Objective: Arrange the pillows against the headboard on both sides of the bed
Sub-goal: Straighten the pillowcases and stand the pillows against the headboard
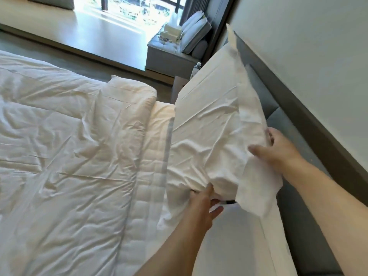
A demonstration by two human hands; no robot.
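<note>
A large white pillow leans tilted against the grey padded headboard on the far side of the bed. My left hand grips the pillow's lower near corner. At the pillow's upper near edge, my right hand holds the loose pillowcase flap. The bottom of the pillow rests on the white mattress sheet.
A crumpled white duvet covers the left of the bed, its folded edge beside the pillow. Beyond the bed stand a grey bedside bench with small boxes and stacked white pillows. A bright window lies further back.
</note>
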